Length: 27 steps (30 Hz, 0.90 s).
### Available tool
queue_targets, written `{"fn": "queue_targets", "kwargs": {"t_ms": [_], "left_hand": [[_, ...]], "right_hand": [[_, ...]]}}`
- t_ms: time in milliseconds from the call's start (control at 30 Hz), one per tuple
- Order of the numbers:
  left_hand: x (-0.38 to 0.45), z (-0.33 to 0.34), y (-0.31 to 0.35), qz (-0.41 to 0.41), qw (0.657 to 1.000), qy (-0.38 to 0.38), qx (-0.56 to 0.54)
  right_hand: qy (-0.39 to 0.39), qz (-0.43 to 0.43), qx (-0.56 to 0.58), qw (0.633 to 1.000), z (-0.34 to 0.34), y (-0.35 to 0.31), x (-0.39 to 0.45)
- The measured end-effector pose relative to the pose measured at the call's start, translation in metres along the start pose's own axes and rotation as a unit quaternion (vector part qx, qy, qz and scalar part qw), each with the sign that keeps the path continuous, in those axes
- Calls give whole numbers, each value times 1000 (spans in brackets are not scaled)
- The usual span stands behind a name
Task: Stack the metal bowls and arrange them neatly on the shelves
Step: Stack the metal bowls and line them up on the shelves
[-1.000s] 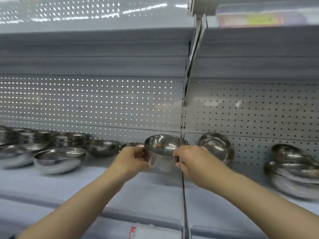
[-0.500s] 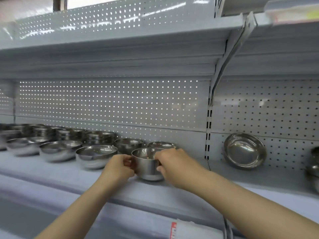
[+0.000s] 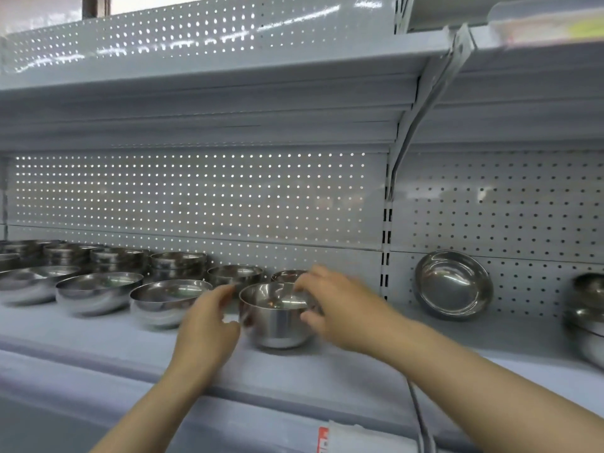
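A deep metal bowl [image 3: 274,328] stands upright on the grey shelf [image 3: 294,371], at the right end of a front row of wider bowls [image 3: 166,302]. My right hand [image 3: 340,308] is on its right side, fingers curled over the rim and thumb against the outer wall. My left hand [image 3: 209,325] is beside its left wall with fingers spread and lifted off; only the thumb is near the metal. Behind it stand stacked bowls [image 3: 178,264], a single bowl [image 3: 235,274] and a small bowl [image 3: 287,275] partly hidden by my right hand.
A shallow bowl [image 3: 454,284] leans tilted against the perforated back panel in the right bay. More stacked bowls [image 3: 588,322] sit at the far right edge. A slotted upright post [image 3: 387,256] divides the bays. An upper shelf [image 3: 228,93] overhangs.
The deep bowl was carried left from the right bay and set down at the end of the front row. My left hand's fingers have come off its wall.
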<state>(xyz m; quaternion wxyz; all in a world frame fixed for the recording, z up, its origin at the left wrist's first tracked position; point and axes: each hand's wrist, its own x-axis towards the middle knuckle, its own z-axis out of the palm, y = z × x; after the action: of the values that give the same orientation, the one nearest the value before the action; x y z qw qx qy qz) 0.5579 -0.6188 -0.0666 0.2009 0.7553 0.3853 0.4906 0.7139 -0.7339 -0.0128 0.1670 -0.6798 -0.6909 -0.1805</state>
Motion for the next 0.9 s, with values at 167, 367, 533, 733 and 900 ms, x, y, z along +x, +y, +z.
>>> {"fn": "queue_targets", "kwargs": {"t_ms": [167, 367, 533, 733, 900], "left_hand": [[-19, 4, 53, 199, 975, 96, -17], [11, 99, 148, 169, 969, -178, -19], [34, 187, 183, 66, 954, -287, 60], [31, 243, 150, 16, 942, -334, -2], [33, 253, 139, 19, 939, -340, -47]], "right_hand": [[19, 188, -9, 982, -44, 96, -13], [104, 269, -80, 954, -53, 186, -40], [102, 293, -125, 942, -31, 219, -61], [32, 295, -149, 943, -12, 242, -78], [17, 328, -106, 939, -1, 247, -80]]}}
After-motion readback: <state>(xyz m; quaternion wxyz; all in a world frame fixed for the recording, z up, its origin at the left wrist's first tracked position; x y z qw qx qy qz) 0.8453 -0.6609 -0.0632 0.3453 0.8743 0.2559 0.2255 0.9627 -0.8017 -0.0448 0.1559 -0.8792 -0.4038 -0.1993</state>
